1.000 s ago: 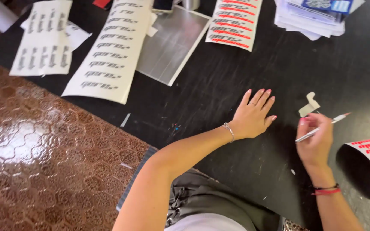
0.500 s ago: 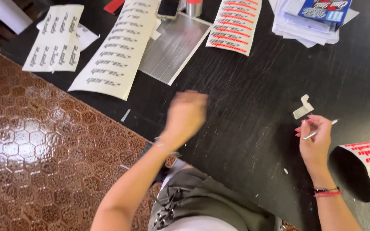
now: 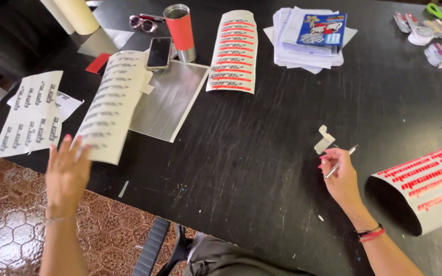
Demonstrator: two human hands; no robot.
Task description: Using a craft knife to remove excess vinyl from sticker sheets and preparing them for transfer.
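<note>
A black, scuffed tabletop (image 3: 262, 153) fills most of the view, with a brown hexagon-patterned tiled floor (image 3: 6, 214) below its near edge.

The left hand (image 3: 67, 171) is raised at the near left edge, fingers spread and unclenched, fingertips at or just touching the near end of a long white decal sheet with black lettering (image 3: 109, 105); firm contact cannot be confirmed. The sheet's long axis runs from the hand away toward the far side, leaning slightly right, and its near end curls up off the surface. The left hand is much the nearer to it; the right is well apart.

The right hand (image 3: 339, 176) rests on the tabletop at centre right, clenched around a thin pen-like tool (image 3: 341, 161) with the tip pointing up and right. Just beyond that tip lies a small folded white scrap (image 3: 324, 140). A curled sheet with red lettering (image 3: 428, 184) lies to the right of this hand.

Also present: a second white sheet with black lettering (image 3: 29, 115) at far left, a silver sheet (image 3: 172, 99), a phone (image 3: 158, 52), a red and metal tumbler (image 3: 180, 31), a flat red-lettered sheet (image 3: 234, 51) and a paper stack (image 3: 308, 38).
</note>
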